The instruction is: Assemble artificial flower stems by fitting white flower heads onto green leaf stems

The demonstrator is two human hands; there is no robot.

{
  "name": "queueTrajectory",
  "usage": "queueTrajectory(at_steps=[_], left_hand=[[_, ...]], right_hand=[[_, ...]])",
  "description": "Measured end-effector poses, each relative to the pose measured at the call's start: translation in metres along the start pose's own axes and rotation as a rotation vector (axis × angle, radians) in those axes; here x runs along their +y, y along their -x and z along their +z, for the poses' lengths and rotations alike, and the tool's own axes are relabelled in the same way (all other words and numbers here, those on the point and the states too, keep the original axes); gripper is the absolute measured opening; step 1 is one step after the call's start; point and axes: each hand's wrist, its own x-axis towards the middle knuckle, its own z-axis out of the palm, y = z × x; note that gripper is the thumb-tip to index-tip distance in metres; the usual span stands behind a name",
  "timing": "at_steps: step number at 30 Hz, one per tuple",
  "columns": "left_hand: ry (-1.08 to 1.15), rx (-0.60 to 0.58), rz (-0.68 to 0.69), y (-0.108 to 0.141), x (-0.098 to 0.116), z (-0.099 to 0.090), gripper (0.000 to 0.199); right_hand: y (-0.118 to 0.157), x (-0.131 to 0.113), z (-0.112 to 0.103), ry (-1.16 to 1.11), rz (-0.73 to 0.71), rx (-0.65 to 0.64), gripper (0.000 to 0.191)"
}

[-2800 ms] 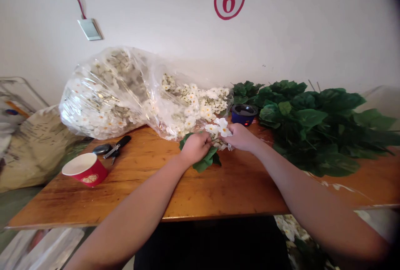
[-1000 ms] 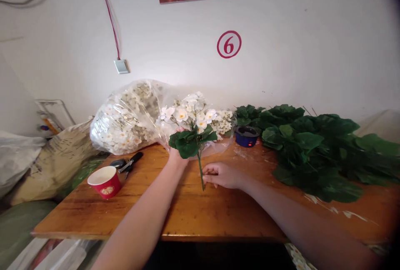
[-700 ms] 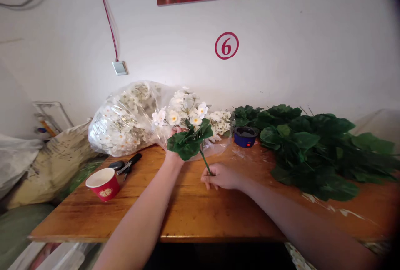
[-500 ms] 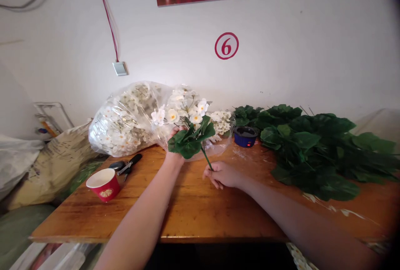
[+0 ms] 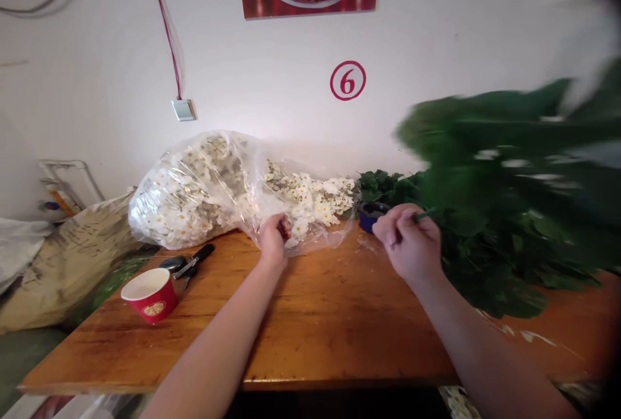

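- Now our right hand point(image 5: 406, 241) pinches the green stem point(image 5: 424, 214), having taken over the leafy bunch point(image 5: 499, 147), which swings up blurred at the right.
- Our left hand point(image 5: 274, 239) has let the bunch go and sits curled against the plastic bag point(image 5: 194, 193) of white blossoms, any grip on it unclear.
- Below lies the wooden table point(image 5: 339, 328).

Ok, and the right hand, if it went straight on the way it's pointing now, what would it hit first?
Probably the blue pot, just past the fingertips of the right hand, which holds a leafy stem. Depth is hard to judge here, so the hand may be passing slightly in front of it.
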Motion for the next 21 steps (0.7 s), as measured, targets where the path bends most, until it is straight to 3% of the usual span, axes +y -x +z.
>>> queueTrajectory(at_steps=[5, 8, 11, 14, 16, 21], left_hand=[[-0.101, -0.017, 0.021, 0.009, -0.003, 0.009, 0.016], [-0.013, -0.050, -0.111, 0.010, -0.002, 0.011, 0.014], [0.042, -0.060, -0.222, 0.011, -0.001, 0.012, 0.011], [0.049, -0.056, -0.252, 0.012, 0.001, 0.012, 0.010], [0.087, -0.064, -0.259, 0.013, 0.002, 0.012, 0.009], [0.272, -0.075, -0.262, 0.013, 0.007, 0.010, 0.007]], right_hand=[[-0.022, -0.023, -0.021, 0.023, -0.168, 0.165, 0.030], [-0.025, -0.017, -0.027, 0.020, -0.119, 0.184, 0.028], [-0.022, 0.001, -0.025, 0.071, 0.025, 0.193, 0.022], [-0.017, 0.017, -0.020, 0.214, 0.159, 0.124, 0.022], [-0.013, 0.020, -0.015, 0.322, 0.175, 0.044, 0.024], [-0.003, -0.004, -0.014, 0.633, 0.007, -0.090, 0.027]])
